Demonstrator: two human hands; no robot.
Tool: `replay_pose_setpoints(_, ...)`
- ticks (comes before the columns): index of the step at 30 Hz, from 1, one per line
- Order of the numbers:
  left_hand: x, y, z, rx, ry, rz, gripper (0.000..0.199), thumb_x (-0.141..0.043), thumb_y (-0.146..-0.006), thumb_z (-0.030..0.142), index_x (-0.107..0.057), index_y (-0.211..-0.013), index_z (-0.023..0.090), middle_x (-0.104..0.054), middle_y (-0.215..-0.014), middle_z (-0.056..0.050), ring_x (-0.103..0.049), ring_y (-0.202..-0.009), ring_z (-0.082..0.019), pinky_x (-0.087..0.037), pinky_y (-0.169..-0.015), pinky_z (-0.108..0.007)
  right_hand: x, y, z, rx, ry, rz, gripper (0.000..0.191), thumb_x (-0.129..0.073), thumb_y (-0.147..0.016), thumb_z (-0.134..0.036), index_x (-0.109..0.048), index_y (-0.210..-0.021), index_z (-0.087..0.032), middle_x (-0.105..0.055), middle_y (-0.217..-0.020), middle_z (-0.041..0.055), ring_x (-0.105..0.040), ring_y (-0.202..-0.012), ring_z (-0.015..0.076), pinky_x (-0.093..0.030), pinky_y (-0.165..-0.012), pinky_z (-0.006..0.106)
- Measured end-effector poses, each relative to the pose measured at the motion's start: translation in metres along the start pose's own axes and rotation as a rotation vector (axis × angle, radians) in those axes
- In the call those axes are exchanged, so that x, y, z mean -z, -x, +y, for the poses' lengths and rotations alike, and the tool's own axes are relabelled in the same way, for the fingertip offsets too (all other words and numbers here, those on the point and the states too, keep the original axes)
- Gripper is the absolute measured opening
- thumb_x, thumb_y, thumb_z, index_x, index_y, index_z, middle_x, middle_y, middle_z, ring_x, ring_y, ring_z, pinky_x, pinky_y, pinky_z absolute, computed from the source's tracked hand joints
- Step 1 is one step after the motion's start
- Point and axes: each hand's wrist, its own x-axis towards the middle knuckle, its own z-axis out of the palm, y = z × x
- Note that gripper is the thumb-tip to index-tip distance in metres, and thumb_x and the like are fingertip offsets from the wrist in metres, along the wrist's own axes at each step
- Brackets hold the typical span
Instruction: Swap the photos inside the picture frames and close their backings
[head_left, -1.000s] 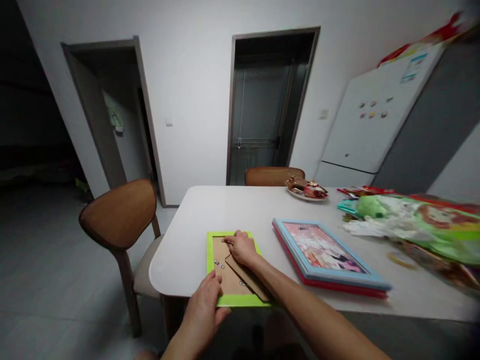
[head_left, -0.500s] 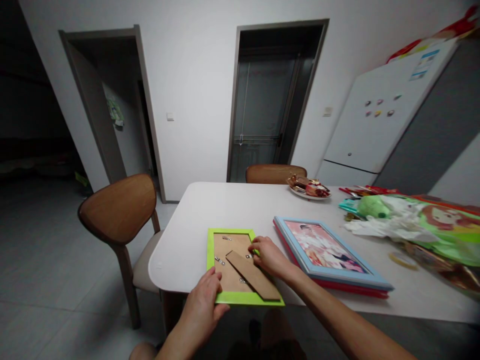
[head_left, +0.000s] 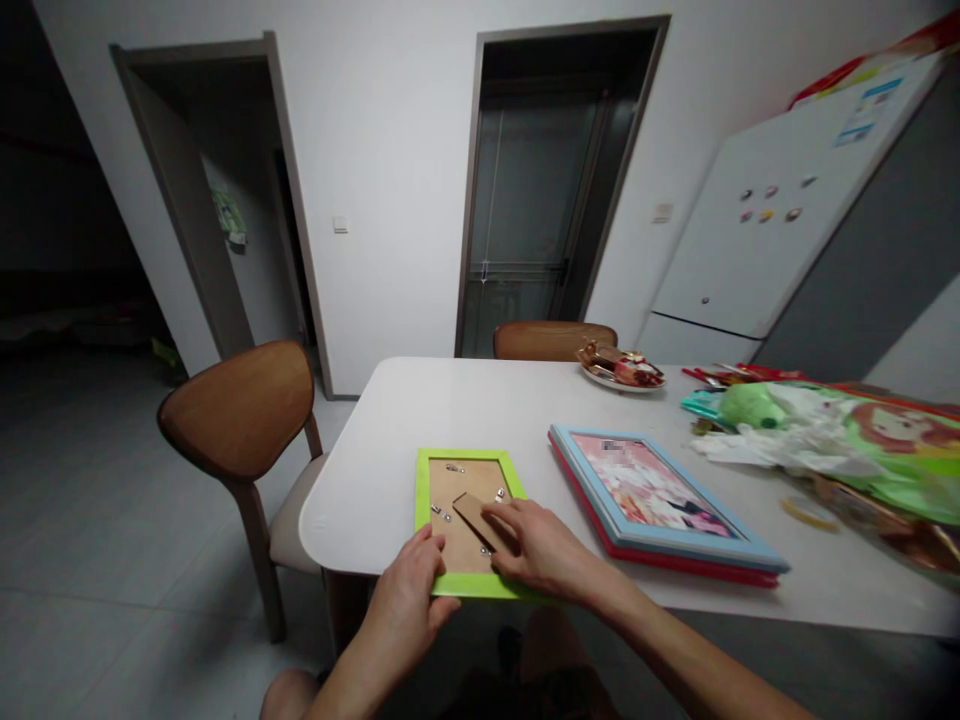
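The frame [head_left: 424, 500] lies face down at six o'clock on the table [head_left: 360, 440]; the left hand [head_left: 416, 580] grips its lower-left edge, thumb apart, while the right hand's [head_left: 544, 550] half-curled fingers touch the stand [head_left: 480, 517].

The bare right hand [head_left: 544, 550] hides the lower part of the brown fibreboard stand leg [head_left: 474, 512] and the lower right corner of the lime-green picture frame [head_left: 423, 490], whose front is turned out of sight. Fingers of the bare left hand [head_left: 412, 580] cover a bit of its border. Both forearms are cut off by the bottom edge. The print in the light blue frame [head_left: 675, 470] is partly pixelated, and the red frame [head_left: 697, 568] beneath is mostly covered. The items on the white plate [head_left: 622, 388] are too small to identify. The white-and-grey refrigerator [head_left: 757, 200] runs past the right edge.
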Motion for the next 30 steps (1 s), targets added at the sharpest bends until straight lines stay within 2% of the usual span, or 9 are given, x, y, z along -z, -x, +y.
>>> replay_pose_setpoints(5,0.000,0.000,0.000,-0.006,0.002,0.004,0.044,-0.062,-0.059,0.008,-0.049,-0.100,0.017,-0.053,-0.113,-0.010,-0.037,-0.118,-0.023,-0.032,-0.097,-0.040,0.005,-0.007,-0.003,-0.174,-0.019,-0.066,0.072,-0.058,-0.057,-0.034,-0.037,-0.125,-0.020,-0.059,-0.104,0.0108,-0.055,-0.088,0.0237,-0.039,-0.070,0.029)
replay_pose_setpoints(10,0.000,0.000,0.000,-0.013,-0.006,-0.004,0.035,-0.061,-0.060,0.008,-0.052,-0.092,0.018,-0.054,-0.113,-0.009,-0.036,-0.118,-0.023,-0.032,-0.096,-0.040,0.013,-0.012,-0.005,-0.119,-0.089,-0.122,0.062,-0.056,-0.056,-0.025,-0.047,-0.117,-0.021,-0.058,-0.107,0.0091,-0.053,-0.093,0.0225,-0.039,-0.073,0.027)
replay_pose_setpoints(12,0.000,0.000,0.000,-0.007,-0.001,-0.005,0.036,-0.061,-0.060,0.008,-0.052,-0.094,0.018,-0.054,-0.113,-0.009,-0.036,-0.118,-0.022,-0.032,-0.096,-0.039,0.015,-0.012,-0.005,-0.131,-0.146,-0.125,0.061,-0.055,-0.056,-0.023,-0.047,-0.117,-0.020,-0.059,-0.105,0.0091,-0.054,-0.089,0.0215,-0.040,-0.071,0.027)
replay_pose_setpoints(15,0.000,0.000,0.000,-0.001,0.006,-0.005,0.041,-0.060,-0.061,0.009,-0.049,-0.100,0.017,-0.054,-0.112,-0.009,-0.036,-0.117,-0.022,-0.032,-0.097,-0.039,0.016,-0.012,-0.003,-0.247,-0.348,-0.147,0.066,-0.054,-0.059,-0.022,-0.039,-0.124,-0.018,-0.060,-0.101,0.0095,-0.058,-0.074,0.0168,-0.041,-0.061,0.024)
replay_pose_setpoints(17,0.000,0.000,0.000,-0.002,0.003,-0.011,0.039,-0.060,-0.061,0.009,-0.050,-0.098,0.018,-0.054,-0.111,-0.008,-0.036,-0.118,-0.022,-0.032,-0.097,-0.040,0.015,-0.014,0.000,-0.309,-0.538,-0.185,0.066,-0.054,-0.063,-0.023,-0.035,-0.126,-0.015,-0.059,-0.102,0.0100,-0.058,-0.070,0.0148,-0.042,-0.059,0.024)
replay_pose_setpoints(23,0.000,0.001,0.000,-0.011,-0.009,-0.004,0.032,-0.060,-0.061,0.008,-0.051,-0.090,0.018,-0.052,-0.115,-0.009,-0.035,-0.118,-0.022,-0.031,-0.097,-0.039,0.014,-0.016,0.011,-0.321,-0.921,-0.257,0.058,-0.055,-0.070,-0.036,-0.039,-0.122,-0.017,-0.053,-0.113,0.0076,-0.053,-0.096,0.0160,-0.042,-0.080,0.028)
replay_pose_setpoints(27,0.002,0.000,0.005,-0.001,-0.048,-0.031,0.027,-0.059,-0.061,0.008,-0.051,-0.085,0.018,-0.050,-0.118,-0.010,-0.035,-0.118,-0.022,-0.031,-0.097,-0.038,0.013,-0.015,0.016,-0.359,-1.229,-0.382,0.057,-0.053,-0.072,-0.038,-0.035,-0.123,-0.020,-0.051,-0.116,0.0094,-0.057,-0.089,0.0157,-0.046,-0.075,0.030)
replay_pose_setpoints(30,0.003,-0.004,0.017,0.015,-0.145,-0.076,0.032,-0.062,-0.060,0.012,-0.052,-0.090,0.017,-0.048,-0.120,-0.012,-0.033,-0.119,-0.027,-0.025,-0.098,-0.045,0.011,-0.014,0.015,-0.342,-1.316,-0.396,0.057,-0.056,-0.070,-0.036,-0.036,-0.121,-0.019,-0.053,-0.114,0.0095,-0.058,-0.084,0.0146,-0.047,-0.074,0.030)
